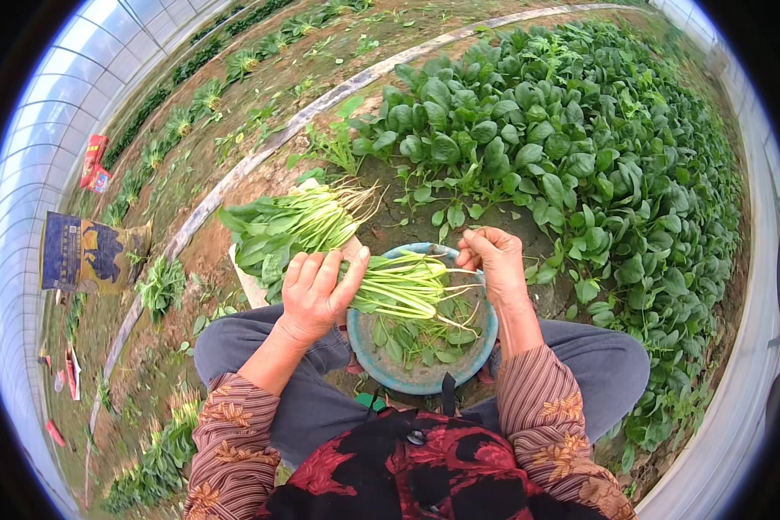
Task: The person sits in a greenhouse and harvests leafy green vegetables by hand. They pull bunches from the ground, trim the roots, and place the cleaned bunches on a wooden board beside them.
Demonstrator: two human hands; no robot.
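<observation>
My left hand (pixel 318 292) is wrapped around a bunch of spinach (pixel 396 286), its pale stems and thin roots pointing right. At the root ends, my right hand (pixel 497 257) has its fingers curled together; whether a root is pinched between them is hard to see. A second pile of spinach (pixel 299 221) lies just beyond my left hand, its roots to the right, on a pale board (pixel 247 276) that is mostly covered. Beneath the held bunch stands a round basin with a blue-green rim (pixel 390 383). Loose green leaves (pixel 422 341) lie inside it.
A dense bed of growing spinach (pixel 559 143) fills the right side. Along the left runs a pale strip (pixel 286 133) on the soil, with harvested bunches (pixel 162 286) beyond it. A printed sack (pixel 94 253) lies at far left. My bent knees (pixel 604 364) flank the basin.
</observation>
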